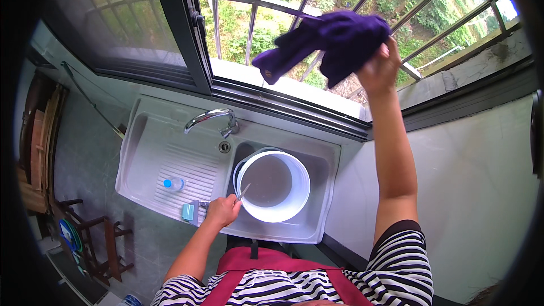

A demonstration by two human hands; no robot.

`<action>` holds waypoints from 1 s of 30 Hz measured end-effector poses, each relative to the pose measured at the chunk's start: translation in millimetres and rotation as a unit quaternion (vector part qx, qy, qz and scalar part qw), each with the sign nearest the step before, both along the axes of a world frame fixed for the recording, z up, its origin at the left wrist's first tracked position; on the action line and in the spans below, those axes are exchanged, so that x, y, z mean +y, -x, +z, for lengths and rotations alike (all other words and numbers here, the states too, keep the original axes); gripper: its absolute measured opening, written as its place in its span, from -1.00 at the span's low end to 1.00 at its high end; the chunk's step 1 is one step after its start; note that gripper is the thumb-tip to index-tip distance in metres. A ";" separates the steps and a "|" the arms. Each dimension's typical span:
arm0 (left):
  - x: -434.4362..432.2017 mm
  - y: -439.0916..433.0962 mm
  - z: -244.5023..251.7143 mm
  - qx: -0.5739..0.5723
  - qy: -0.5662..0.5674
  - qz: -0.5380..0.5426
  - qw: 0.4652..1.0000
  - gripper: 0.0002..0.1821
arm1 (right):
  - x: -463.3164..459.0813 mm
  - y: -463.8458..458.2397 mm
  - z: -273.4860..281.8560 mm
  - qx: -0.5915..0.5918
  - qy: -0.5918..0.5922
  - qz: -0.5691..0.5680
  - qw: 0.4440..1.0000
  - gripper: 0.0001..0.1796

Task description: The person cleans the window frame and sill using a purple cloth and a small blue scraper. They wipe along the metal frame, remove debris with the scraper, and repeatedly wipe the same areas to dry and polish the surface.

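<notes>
High at the open window, my right hand (379, 68) grips a bunched dark purple cloth (346, 42). Loose ends of the cloth hang to the left, in front of the window bars. Below, my left hand (223, 211) is closed around a pointed metal blade (244, 191), a knife or scissors; the fingers hide its handle. That blade points over the rim of a white plastic bucket (301, 187). The bucket stands in the right basin of a laundry sink (324, 178) and holds greyish, cloudy water (267, 180).
A chrome faucet (212, 115) curves over the sink's ribbed washboard (182, 163). On that side lie a clear bottle with a blue cap (175, 184) and a blue-green block (188, 211). Metal bars (255, 21) cross the window opening. A wooden stool (111, 248) stands at lower left.
</notes>
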State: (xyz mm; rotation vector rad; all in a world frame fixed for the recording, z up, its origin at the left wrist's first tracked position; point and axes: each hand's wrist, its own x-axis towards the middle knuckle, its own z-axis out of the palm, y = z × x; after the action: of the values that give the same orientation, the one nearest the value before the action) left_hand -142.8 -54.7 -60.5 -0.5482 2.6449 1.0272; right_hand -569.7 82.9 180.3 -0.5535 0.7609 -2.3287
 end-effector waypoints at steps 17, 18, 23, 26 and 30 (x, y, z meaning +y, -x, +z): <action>0.6 -31.1 -39.6 -0.098 -0.010 0.023 0.995 -0.69 | 182.6 16.2 -315.6 0.303 -0.792 -0.366 0.382 -0.44; -0.1 -32.4 -41.2 -0.096 -0.016 0.024 0.995 -0.69 | 172.3 15.1 -313.9 0.282 -0.816 -0.353 0.361 -0.45; -3.2 -35.2 -52.8 -0.074 -0.043 0.048 0.995 -0.71 | 121.5 8.8 -293.5 0.307 -0.863 -0.287 0.281 -0.63; -3.2 -38.0 -59.9 -0.071 -0.059 0.068 0.993 -0.71 | 62.8 -3.3 -289.3 0.356 -0.852 -0.262 0.282 -0.70; -3.1 -43.5 -63.2 -0.064 -0.069 0.078 0.992 -0.72 | -36.5 -32.7 -288.0 0.427 -0.802 -0.209 0.362 -0.78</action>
State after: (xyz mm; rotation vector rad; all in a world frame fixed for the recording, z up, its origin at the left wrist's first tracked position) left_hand -99.3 -57.9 -123.7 -0.7726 2.4288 1.1670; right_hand -537.1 46.4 -107.6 -0.4583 3.1556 -0.2041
